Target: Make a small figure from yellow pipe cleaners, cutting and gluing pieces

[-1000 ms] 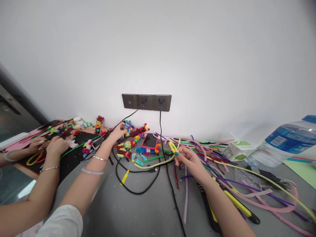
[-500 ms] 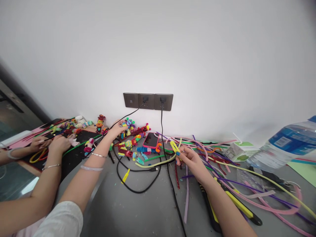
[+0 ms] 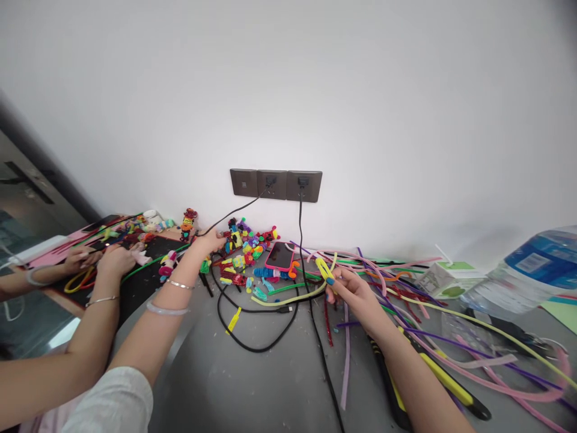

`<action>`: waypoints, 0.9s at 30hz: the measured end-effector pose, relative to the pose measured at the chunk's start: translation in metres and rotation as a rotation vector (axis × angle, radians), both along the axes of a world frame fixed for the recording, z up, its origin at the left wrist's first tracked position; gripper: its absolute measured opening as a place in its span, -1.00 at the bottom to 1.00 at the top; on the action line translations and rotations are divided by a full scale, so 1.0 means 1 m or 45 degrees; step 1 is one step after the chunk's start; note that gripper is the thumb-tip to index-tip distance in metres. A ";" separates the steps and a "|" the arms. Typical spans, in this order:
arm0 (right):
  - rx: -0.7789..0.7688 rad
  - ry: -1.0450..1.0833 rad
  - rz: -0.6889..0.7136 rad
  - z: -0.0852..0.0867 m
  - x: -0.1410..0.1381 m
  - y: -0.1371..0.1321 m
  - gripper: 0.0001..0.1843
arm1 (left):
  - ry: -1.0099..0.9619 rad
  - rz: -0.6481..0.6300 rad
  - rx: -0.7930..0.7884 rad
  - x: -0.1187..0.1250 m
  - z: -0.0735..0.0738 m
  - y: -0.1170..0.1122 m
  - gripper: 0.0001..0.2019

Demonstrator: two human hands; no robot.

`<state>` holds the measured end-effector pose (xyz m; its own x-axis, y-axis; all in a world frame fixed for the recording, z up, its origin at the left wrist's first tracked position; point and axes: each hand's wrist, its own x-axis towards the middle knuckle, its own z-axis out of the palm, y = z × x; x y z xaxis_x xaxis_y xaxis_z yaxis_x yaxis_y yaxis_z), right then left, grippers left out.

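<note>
My right hand (image 3: 350, 296) pinches a yellow pipe cleaner (image 3: 323, 268) bent into a narrow loop. A paler yellow pipe cleaner (image 3: 283, 300) trails left from beside the same fingers, over the black cable. My left hand (image 3: 210, 243) is stretched toward the wall, at the left edge of a heap of small colourful pipe-cleaner figures (image 3: 243, 260). Its fingertips are partly hidden among them, so whether they grip anything does not show. In front of the heap lies a phone with a pink case (image 3: 280, 256), next to a blue coiled piece (image 3: 269, 273).
Black cables (image 3: 315, 337) run from the wall sockets (image 3: 276, 184) across the grey table (image 3: 252, 391). Loose pipe cleaners, yellow-and-black pliers (image 3: 446, 379), a drink carton (image 3: 451, 279) and a large bottle (image 3: 532, 270) lie right. Another person's hands (image 3: 115, 263) work at the left.
My left hand has drawn back slightly left, away from the purple-and-teal figure it was touching. The right hand keeps its pinch on the yellow loop. The view has shifted slightly left.
</note>
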<state>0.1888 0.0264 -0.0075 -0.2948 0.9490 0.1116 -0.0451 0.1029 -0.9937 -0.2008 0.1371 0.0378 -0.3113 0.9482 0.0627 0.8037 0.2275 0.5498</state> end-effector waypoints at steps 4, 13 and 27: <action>0.015 -0.021 -0.003 0.002 -0.001 -0.001 -0.56 | 0.017 0.047 0.034 0.013 -0.024 -0.010 -0.71; 0.004 -0.025 -0.004 0.000 0.000 0.000 -0.54 | -0.342 0.124 0.152 0.002 -0.025 -0.026 -0.83; 0.022 -0.019 -0.011 0.001 0.000 -0.001 -0.56 | -1.123 -0.061 0.109 0.015 -0.010 -0.042 -0.83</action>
